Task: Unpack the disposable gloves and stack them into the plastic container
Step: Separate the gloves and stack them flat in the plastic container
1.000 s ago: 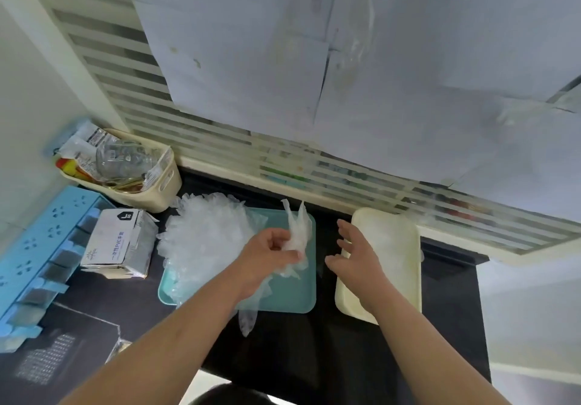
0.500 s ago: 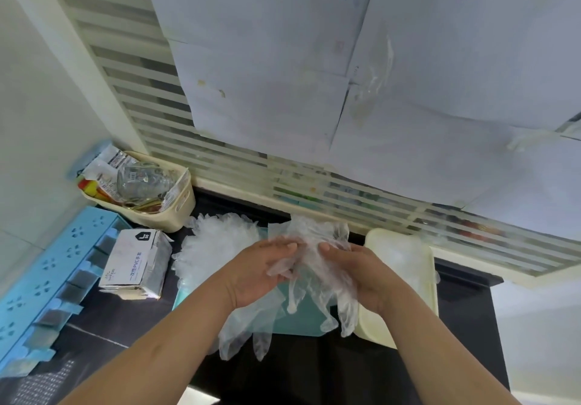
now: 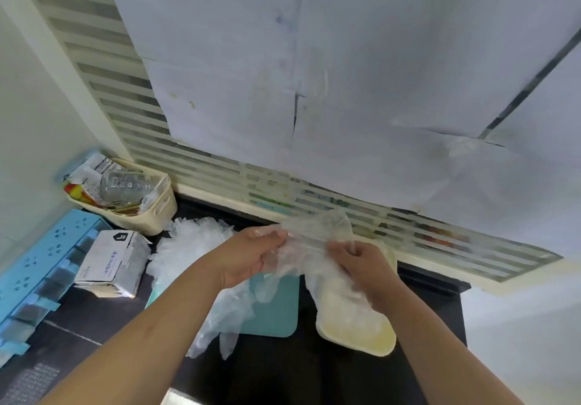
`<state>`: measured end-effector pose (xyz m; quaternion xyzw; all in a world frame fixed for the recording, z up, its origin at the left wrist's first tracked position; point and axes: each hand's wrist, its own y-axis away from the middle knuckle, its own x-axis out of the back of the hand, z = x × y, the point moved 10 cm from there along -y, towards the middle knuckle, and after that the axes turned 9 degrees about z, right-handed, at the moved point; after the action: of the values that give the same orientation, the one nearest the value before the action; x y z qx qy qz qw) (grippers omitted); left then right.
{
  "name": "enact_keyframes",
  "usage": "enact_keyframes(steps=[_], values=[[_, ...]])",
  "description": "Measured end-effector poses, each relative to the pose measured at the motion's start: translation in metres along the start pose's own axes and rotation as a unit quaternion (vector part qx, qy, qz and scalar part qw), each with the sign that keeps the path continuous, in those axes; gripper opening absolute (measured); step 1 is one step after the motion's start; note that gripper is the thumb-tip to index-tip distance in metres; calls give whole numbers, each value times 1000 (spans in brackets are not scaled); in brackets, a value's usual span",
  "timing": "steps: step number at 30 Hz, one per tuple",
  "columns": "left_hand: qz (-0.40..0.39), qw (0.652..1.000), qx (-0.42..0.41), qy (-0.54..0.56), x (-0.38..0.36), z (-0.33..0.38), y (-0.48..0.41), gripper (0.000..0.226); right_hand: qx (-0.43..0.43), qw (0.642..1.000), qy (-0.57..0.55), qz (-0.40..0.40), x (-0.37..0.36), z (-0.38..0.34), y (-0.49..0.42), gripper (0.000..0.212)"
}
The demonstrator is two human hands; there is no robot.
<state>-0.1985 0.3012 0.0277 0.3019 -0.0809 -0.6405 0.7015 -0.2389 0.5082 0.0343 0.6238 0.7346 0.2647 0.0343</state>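
Both my hands hold a clear disposable glove [image 3: 314,235] stretched between them above the counter. My left hand [image 3: 251,257] pinches its left edge; another clear glove [image 3: 220,316] hangs down below that hand. My right hand [image 3: 361,263] grips the glove's right side over the cream plastic container [image 3: 358,335], which lies on the dark counter and holds flat clear gloves. A heap of loose clear gloves [image 3: 191,247] rests on the teal tray [image 3: 276,310] to the left.
An opened white glove box [image 3: 110,260] lies left of the tray. Behind it stands a cream basket [image 3: 157,213] full of packets and a jar. A blue perforated rack [image 3: 34,266] runs along the left. Striped blind and paper sheets cover the back wall.
Both hands have lifted the glove and shifted right, spreading it wider. My right hand now hovers over the cream container. The second glove still dangles under my left hand.
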Motion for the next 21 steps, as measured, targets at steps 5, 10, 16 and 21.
enact_keyframes(steps=[5, 10, 16, 21], values=[[97, 993, -55, -50, 4, 9, -2, 30, 2, 996, 74, 50, 44, 22, -2, 53], [259, 951, -136, -103, 27, 30, 6, 23, 42, 996, 70, 47, 65, 20, 9, 33], [86, 986, -93, -109, -36, 6, -3, 26, 67, 983, -100, -137, 48, -19, 45, 20], [-20, 999, 0, -30, -77, -23, -21, 50, 9, 959, -236, -156, 68, -10, 55, 13]])
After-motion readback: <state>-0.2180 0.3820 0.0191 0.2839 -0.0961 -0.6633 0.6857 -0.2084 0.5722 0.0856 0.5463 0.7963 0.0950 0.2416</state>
